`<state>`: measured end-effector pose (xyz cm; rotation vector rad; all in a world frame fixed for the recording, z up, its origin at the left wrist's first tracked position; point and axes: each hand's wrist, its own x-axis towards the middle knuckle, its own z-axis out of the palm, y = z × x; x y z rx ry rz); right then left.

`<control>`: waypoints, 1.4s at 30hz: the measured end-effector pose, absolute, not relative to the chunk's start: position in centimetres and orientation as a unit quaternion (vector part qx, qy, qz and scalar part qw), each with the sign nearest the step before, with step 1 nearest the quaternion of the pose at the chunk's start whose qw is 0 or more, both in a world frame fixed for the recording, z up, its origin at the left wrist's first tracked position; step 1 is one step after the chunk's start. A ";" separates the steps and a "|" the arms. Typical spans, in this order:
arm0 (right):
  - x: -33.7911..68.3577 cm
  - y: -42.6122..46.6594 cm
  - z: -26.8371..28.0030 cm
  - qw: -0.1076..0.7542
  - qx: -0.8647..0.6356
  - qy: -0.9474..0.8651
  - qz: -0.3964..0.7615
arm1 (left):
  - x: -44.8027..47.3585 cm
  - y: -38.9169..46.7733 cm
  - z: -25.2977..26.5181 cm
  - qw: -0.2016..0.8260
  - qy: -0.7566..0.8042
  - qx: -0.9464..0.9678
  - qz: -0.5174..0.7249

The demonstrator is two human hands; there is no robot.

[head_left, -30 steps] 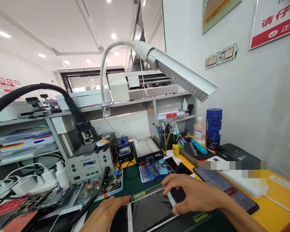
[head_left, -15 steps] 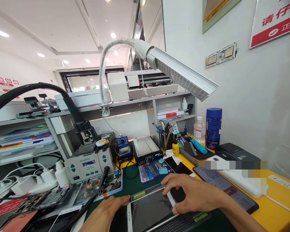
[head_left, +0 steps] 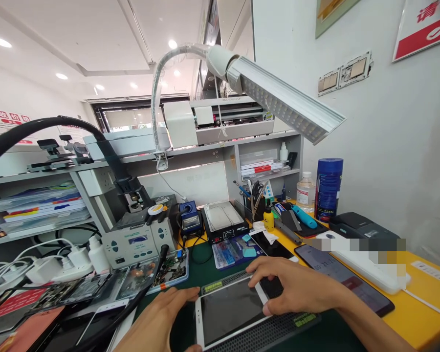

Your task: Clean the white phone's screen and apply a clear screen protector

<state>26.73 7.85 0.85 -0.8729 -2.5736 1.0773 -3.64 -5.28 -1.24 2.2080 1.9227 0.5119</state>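
Moved since 0.5 s ago: left hand (head_left: 157, 313), its thumb now showing by the near-left corner of the white-framed tablet (head_left: 229, 313); whole view, slightly shifted. Right hand (head_left: 297, 287): same placement on the tablet.

Right fingers: curled, thumb at the near-right corner, fingertips at the far-right; apparently gripping that end. Left fingers: spread wide from thumb around the left end; whether they grip or only rest cannot be told.

Tablet: 1, screen up, dark, lying on a black perforated pad (head_left: 258, 335) between the 2 hands.

Beneath: dark green mat (head_left: 203, 269), on the yellow table (head_left: 430, 303). Beyond: compartmented parts box (head_left: 172, 271). Right: smartphone (head_left: 339, 271), digits on display.

Step in hand, as judged: steadying the tablet by its ends. Next move would call for a sure left hold, even support and no pressure on the glass.
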 end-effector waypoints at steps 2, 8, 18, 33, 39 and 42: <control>26.6 7.8 1.0 0.109 -0.296 -0.878 0.359 | -3.7 -5.5 -1.0 0.098 0.656 0.731 0.157; 26.6 8.1 0.7 0.089 -0.304 -0.885 0.342 | -3.8 -5.7 -0.3 0.142 0.652 0.731 0.142; 26.4 8.1 0.6 0.079 -0.313 -0.883 0.340 | -3.9 -5.7 -0.2 0.145 0.654 0.731 0.128; 26.3 8.1 0.6 0.078 -0.313 -0.886 0.334 | -3.8 -5.7 0.1 0.150 0.657 0.729 0.118; 26.3 8.2 0.6 0.072 -0.312 -0.887 0.333 | -3.8 -5.7 0.1 0.150 0.658 0.729 0.110; 26.3 8.2 0.5 0.073 -0.313 -0.886 0.334 | -4.0 -5.7 -0.1 0.147 0.657 0.731 0.114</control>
